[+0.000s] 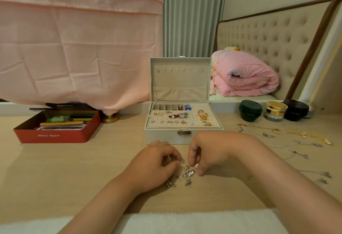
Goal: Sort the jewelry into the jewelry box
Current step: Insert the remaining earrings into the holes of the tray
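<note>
jewelry box (162, 137): pale grey-white outside, cream lining, silver clasp
loose earrings (186, 175): silver and gold, some with white pearls
desk (74, 169): light beige wood grain
tin (55, 135): red with small white lettering, left of frame
cloth (74, 48): plain peach-pink, upper left
curtain (192, 15): grey-green, vertical pleats
quilt (244, 76): pink, right of centre
headboard (273, 37): beige, button-tufted, dark brown trim
jars (250, 110): dark green, gold-lidded, black
necklaces (296, 137): gold and silver chains, right of frame

The matt wood-grain table (74, 169) is carrying a velvety cloth-lined jewelry box (180, 85), shiny metal earrings (187, 175) and a glossy red tin (55, 135).
</note>
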